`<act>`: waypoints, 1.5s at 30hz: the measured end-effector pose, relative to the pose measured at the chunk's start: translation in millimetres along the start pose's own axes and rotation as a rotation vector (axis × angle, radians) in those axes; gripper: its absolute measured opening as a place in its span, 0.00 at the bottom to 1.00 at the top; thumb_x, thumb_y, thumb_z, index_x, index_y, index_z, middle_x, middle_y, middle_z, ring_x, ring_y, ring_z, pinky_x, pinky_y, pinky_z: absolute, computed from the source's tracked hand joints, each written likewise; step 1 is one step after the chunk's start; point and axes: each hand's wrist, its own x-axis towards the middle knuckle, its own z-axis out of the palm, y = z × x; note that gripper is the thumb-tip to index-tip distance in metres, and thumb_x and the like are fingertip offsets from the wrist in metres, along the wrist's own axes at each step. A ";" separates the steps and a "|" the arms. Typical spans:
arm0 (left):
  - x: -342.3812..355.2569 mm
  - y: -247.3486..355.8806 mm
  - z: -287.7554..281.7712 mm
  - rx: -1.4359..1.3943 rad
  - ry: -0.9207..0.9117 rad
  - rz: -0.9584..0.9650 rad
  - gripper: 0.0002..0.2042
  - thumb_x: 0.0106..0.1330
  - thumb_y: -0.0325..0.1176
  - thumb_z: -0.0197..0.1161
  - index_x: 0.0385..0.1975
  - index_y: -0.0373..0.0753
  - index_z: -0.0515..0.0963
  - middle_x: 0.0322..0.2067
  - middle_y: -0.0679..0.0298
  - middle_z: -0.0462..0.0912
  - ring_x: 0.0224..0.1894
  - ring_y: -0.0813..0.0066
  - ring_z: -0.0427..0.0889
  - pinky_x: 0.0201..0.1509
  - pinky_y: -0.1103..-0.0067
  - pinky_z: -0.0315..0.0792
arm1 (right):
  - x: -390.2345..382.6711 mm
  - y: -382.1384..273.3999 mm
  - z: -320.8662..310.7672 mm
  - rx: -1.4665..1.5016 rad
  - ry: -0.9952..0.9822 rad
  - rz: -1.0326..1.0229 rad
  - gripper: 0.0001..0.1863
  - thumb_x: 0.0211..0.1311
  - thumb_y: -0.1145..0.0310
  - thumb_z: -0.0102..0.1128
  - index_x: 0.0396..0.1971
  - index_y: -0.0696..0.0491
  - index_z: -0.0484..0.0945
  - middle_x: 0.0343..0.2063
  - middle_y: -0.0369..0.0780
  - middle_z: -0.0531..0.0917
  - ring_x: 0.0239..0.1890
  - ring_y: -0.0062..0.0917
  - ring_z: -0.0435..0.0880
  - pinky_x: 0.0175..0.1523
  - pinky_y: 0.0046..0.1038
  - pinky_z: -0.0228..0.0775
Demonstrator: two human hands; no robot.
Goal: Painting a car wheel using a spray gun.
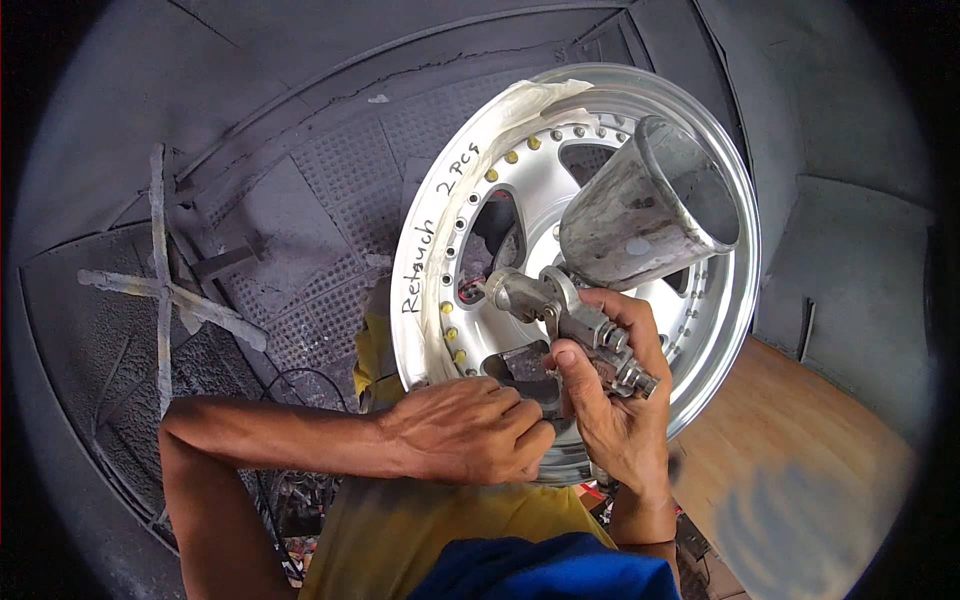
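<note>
My right hand (622, 405) is wrapped around a metal spray gun (575, 325), with the thumb along its body. On top of the gun sits a large, stained metal cup (625, 215), tilted with its open mouth toward the far right. Behind the gun is a silver alloy wheel (545, 165) with wide spokes and a polished lip. Handwriting in dark marker runs along the lip's left side, beside peeling pale masking tape (525, 100). My left hand (475, 430) is closed at the wheel's near edge; its curled fingers hide whatever they may hold.
At the left stands a crossed metal stand (165, 290) with crusted arms. Textured grey floor panels (340, 195) lie beyond it, and grey walls (850, 290) surround the space. A brown board (790, 430) with a grey spray patch is at the right. A dark cable (310, 375) curves near my left forearm.
</note>
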 end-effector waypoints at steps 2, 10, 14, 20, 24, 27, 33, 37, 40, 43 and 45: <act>0.1 -0.6 0.3 0.006 0.009 0.006 0.13 0.60 0.37 0.68 0.23 0.41 0.70 0.22 0.65 0.70 0.23 0.73 0.76 0.26 0.75 0.78 | 0.2 -0.4 0.1 -0.003 0.005 -0.003 0.21 0.69 0.71 0.71 0.57 0.60 0.75 0.42 0.45 0.86 0.41 0.24 0.84 0.46 0.26 0.76; -0.4 -0.3 2.9 -0.002 0.009 0.006 0.12 0.61 0.37 0.67 0.25 0.40 0.71 0.22 0.65 0.71 0.22 0.72 0.78 0.26 0.74 0.77 | 0.2 -2.3 -1.2 -0.018 0.035 0.022 0.20 0.70 0.70 0.70 0.57 0.59 0.75 0.41 0.44 0.86 0.39 0.22 0.84 0.44 0.26 0.77; -0.1 -0.7 3.1 -0.025 0.014 0.008 0.11 0.64 0.37 0.66 0.27 0.39 0.73 0.22 0.64 0.73 0.22 0.71 0.78 0.25 0.73 0.77 | 0.6 -4.5 -1.1 0.000 0.063 0.010 0.20 0.71 0.69 0.70 0.57 0.59 0.75 0.40 0.44 0.86 0.39 0.23 0.84 0.44 0.26 0.77; 2.6 0.8 -1.6 -0.029 -0.009 0.016 0.12 0.66 0.39 0.66 0.28 0.38 0.73 0.23 0.64 0.73 0.23 0.71 0.79 0.26 0.72 0.78 | -0.6 -9.7 -2.2 -0.028 0.065 -0.008 0.20 0.70 0.70 0.70 0.57 0.59 0.75 0.40 0.44 0.86 0.39 0.24 0.85 0.45 0.26 0.77; -0.1 -0.5 1.5 -0.025 0.014 0.030 0.13 0.66 0.39 0.66 0.29 0.37 0.74 0.23 0.64 0.73 0.24 0.70 0.79 0.27 0.72 0.78 | -1.2 -7.3 -2.4 -0.073 0.028 -0.012 0.21 0.70 0.70 0.70 0.57 0.59 0.75 0.41 0.44 0.86 0.39 0.24 0.85 0.45 0.27 0.77; 1.2 -0.4 0.1 -0.043 0.003 0.045 0.13 0.66 0.40 0.66 0.29 0.37 0.74 0.23 0.64 0.74 0.24 0.70 0.80 0.27 0.72 0.78 | -3.4 -7.3 -4.3 -0.080 0.010 0.007 0.21 0.69 0.71 0.71 0.57 0.59 0.75 0.41 0.44 0.86 0.39 0.25 0.85 0.45 0.27 0.77; 1.3 -0.1 0.6 -0.041 0.003 0.042 0.13 0.65 0.40 0.65 0.28 0.37 0.74 0.23 0.63 0.74 0.25 0.70 0.80 0.28 0.73 0.78 | -8.6 -4.6 -6.7 -0.076 -0.011 0.010 0.21 0.69 0.71 0.71 0.57 0.59 0.75 0.42 0.45 0.86 0.41 0.26 0.86 0.46 0.27 0.77; 0.8 -0.4 2.1 -0.064 0.010 0.042 0.12 0.65 0.38 0.65 0.27 0.37 0.73 0.23 0.63 0.74 0.24 0.70 0.80 0.27 0.73 0.78 | -8.6 -3.5 -8.3 -0.073 -0.042 -0.020 0.21 0.68 0.70 0.72 0.56 0.60 0.76 0.43 0.46 0.86 0.42 0.26 0.86 0.47 0.26 0.77; 1.5 -0.3 2.1 -0.069 0.029 0.052 0.11 0.64 0.37 0.65 0.27 0.37 0.73 0.23 0.63 0.73 0.23 0.70 0.80 0.26 0.73 0.78 | -10.2 -3.7 -8.6 -0.064 -0.044 -0.013 0.21 0.68 0.70 0.72 0.56 0.60 0.76 0.43 0.47 0.86 0.42 0.26 0.86 0.47 0.26 0.77; 0.5 0.0 2.2 -0.057 0.029 0.055 0.11 0.64 0.36 0.65 0.26 0.37 0.72 0.23 0.63 0.73 0.23 0.70 0.80 0.26 0.72 0.78 | -10.4 -3.1 -6.3 -0.044 -0.020 0.026 0.21 0.68 0.69 0.72 0.56 0.60 0.76 0.42 0.46 0.86 0.42 0.26 0.86 0.46 0.26 0.77; 0.4 0.3 2.2 -0.046 0.018 0.049 0.11 0.64 0.36 0.65 0.26 0.37 0.72 0.22 0.63 0.72 0.23 0.70 0.80 0.26 0.72 0.78 | -9.7 -3.6 -6.3 -0.042 -0.006 0.039 0.21 0.68 0.69 0.72 0.56 0.60 0.76 0.42 0.46 0.86 0.42 0.26 0.86 0.46 0.27 0.77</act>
